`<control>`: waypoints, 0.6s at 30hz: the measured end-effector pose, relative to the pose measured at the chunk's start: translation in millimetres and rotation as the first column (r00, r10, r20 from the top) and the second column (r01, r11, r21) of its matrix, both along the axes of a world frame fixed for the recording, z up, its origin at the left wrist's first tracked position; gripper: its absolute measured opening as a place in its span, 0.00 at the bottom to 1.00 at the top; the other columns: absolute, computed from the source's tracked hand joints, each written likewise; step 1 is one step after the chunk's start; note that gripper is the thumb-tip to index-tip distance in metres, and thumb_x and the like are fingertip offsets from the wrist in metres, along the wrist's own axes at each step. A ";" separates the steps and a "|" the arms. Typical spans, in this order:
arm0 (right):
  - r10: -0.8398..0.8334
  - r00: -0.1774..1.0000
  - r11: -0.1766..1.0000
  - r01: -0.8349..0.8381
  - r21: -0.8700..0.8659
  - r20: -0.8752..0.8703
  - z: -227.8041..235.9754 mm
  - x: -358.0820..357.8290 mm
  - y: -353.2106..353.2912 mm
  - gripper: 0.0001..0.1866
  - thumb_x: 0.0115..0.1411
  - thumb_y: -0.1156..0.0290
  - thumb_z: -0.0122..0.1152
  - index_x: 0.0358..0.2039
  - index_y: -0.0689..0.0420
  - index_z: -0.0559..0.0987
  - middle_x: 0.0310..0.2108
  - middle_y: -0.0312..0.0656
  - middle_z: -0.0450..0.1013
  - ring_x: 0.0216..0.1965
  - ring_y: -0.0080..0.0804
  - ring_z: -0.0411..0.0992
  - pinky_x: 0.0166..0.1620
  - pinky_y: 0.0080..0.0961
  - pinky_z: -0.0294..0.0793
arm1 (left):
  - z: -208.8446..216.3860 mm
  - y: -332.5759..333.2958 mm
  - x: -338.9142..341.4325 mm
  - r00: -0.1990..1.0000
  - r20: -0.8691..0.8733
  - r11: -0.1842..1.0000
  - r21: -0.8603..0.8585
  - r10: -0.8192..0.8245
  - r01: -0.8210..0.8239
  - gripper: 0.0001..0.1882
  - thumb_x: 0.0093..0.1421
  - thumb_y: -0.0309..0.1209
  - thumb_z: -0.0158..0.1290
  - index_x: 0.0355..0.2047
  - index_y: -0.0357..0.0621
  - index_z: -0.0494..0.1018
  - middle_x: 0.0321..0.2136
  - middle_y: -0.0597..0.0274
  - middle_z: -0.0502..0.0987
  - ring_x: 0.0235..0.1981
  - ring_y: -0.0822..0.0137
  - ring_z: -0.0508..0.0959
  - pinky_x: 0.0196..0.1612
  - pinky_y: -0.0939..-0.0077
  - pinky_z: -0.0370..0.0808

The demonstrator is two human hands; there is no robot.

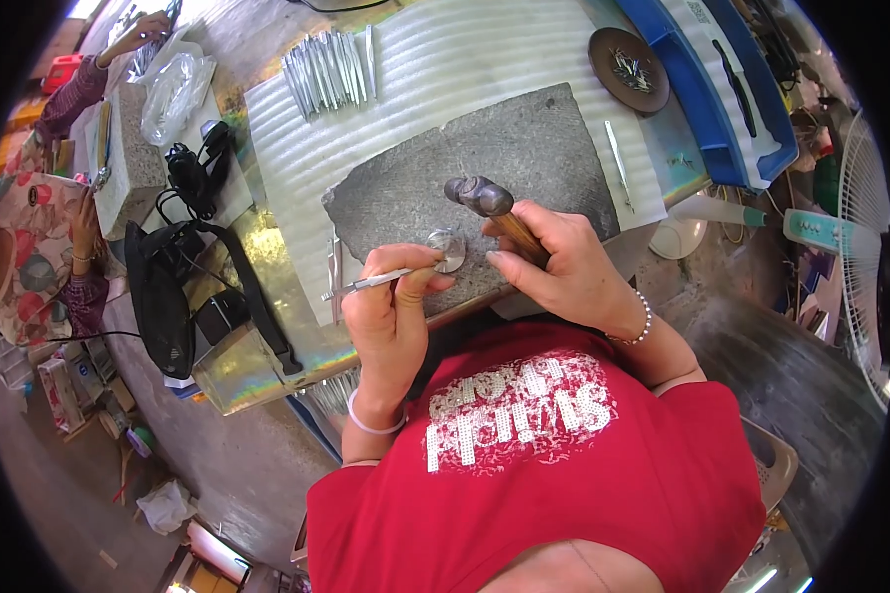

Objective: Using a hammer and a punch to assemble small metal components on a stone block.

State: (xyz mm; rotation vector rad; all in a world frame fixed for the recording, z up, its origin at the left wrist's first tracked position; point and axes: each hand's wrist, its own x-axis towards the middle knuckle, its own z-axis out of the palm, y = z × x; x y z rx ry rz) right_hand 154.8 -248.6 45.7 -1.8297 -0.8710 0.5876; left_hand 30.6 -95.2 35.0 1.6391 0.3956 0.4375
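My right hand (564,259) is closed around the wooden handle of a hammer (480,195), whose dark metal head hangs over the grey stone slab (504,138). Between the fingers of my left hand (391,301) is a slender silvery metal strip (371,282), its outer end sticking out to the left. The strip's inner end is by a small round shiny metal piece (449,249) on the slab's near part. Left fingertips are close to that round piece and partly hide the strip; whether they touch it I cannot tell.
White foam sheeting (415,59) lies beneath the slab. A row of silvery strips (328,74) sits at the back left. To the right are a single strip (618,163), a brown dish (603,84) of small metal pieces and a blue tray (697,109). Another person (44,237) works at left.
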 end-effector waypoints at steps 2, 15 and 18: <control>-0.007 1.000 1.000 0.007 0.006 0.009 -1.9 -0.6 -0.3 0.13 0.52 0.77 0.61 0.38 0.66 0.72 0.23 0.42 0.72 0.24 0.26 0.72 0.30 0.21 0.70 | 2.5 1.6 0.1 1.000 -0.012 1.000 -0.010 -0.007 0.007 0.04 0.62 0.20 0.45 0.34 0.32 0.70 0.32 0.56 0.74 0.26 0.70 0.79 0.30 0.82 0.76; -0.029 0.996 0.996 0.036 0.079 -0.087 1.9 -4.2 -0.2 0.15 0.53 0.77 0.60 0.42 0.64 0.72 0.25 0.38 0.72 0.24 0.22 0.71 0.29 0.20 0.70 | 14.7 -9.4 2.5 0.999 -0.028 0.805 0.592 -0.018 0.031 0.09 0.51 0.14 0.53 0.33 0.36 0.73 0.29 0.53 0.77 0.29 0.59 0.79 0.33 0.73 0.76; 0.069 0.968 0.967 -0.005 0.254 -0.241 19.7 -7.7 -0.6 0.14 0.55 0.76 0.59 0.41 0.64 0.70 0.25 0.42 0.69 0.26 0.32 0.70 0.31 0.26 0.69 | 17.0 -6.8 2.8 0.999 -0.023 0.784 0.619 -0.035 0.042 0.11 0.48 0.13 0.53 0.33 0.38 0.73 0.28 0.53 0.77 0.28 0.57 0.78 0.31 0.72 0.75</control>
